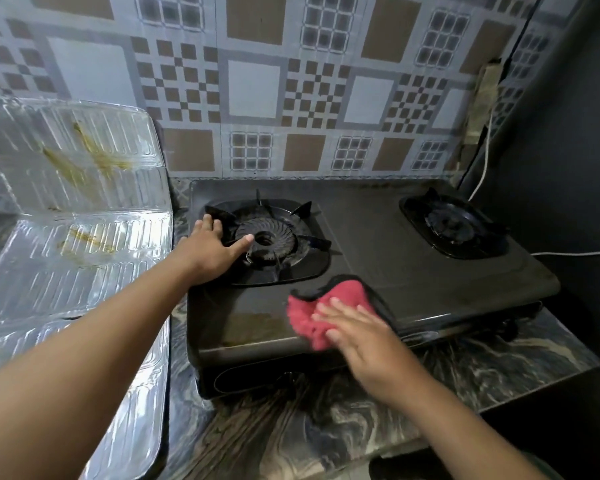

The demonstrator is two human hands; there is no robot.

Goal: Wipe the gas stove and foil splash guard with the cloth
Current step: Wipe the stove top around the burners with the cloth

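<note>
A black two-burner gas stove (378, 237) stands on a marbled counter. My left hand (210, 251) rests flat on its left burner grate (274, 237), fingers straight. My right hand (357, 336) presses a red cloth (321, 308) with a dark edge onto the stove's front top, fingers spread and blurred. A brownish smear shows on the stove top left of the cloth. The foil splash guard (84, 216) stands folded at the left of the stove, with yellow-brown streaks on its upper panels.
The right burner (451, 223) sits at the stove's far right. A patterned tile wall (291, 91) rises behind. A white cable (484, 168) hangs by the dark wall on the right. The marbled counter (465, 368) runs along the front.
</note>
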